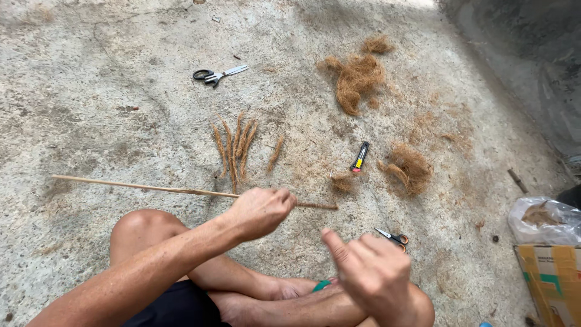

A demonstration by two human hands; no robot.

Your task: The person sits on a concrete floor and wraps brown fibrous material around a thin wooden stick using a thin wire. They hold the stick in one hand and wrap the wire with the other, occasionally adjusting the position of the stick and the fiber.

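Concrete floor (91,91) carries fibre twists (235,145) beyond the stick (139,187). The stick is held in the closed left hand (259,212); the right hand (372,272) is loosely open, empty. Wrapping is best kept taut.

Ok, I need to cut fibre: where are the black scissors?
The black scissors lie on the concrete floor at upper centre-left, beyond the row of fibre strands.
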